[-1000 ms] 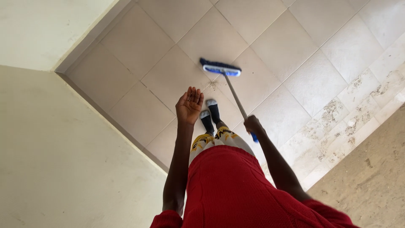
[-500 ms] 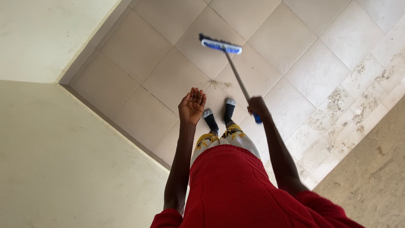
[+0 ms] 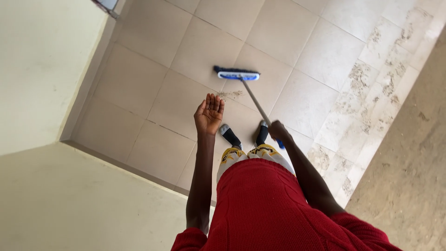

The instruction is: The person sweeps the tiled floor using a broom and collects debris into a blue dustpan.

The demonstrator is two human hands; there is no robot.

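My right hand [image 3: 278, 130] grips the top of a thin grey broom handle [image 3: 254, 104] with a blue end grip. The handle runs down to a blue and white broom head [image 3: 237, 74] resting on the beige floor tiles ahead of my feet. A small heap of dust and grit [image 3: 229, 95] lies on the tile just behind the broom head. My left hand [image 3: 209, 114] is raised in front of me, palm up, fingers together and straight, holding nothing. My feet in dark socks with grey toes [image 3: 227, 131] stand below the hands.
Pale cream walls [image 3: 42, 69] meet in a corner at the left with a grey skirting strip along the floor. Dirty, stained tiles [image 3: 371, 93] run along the right side, beside a rough sandy wall surface [image 3: 413, 153].
The broom head was pushed away from me, then drawn back toward my feet and the dust heap. The view has turned, so the wall corner has shifted. My left hand stays raised and open.
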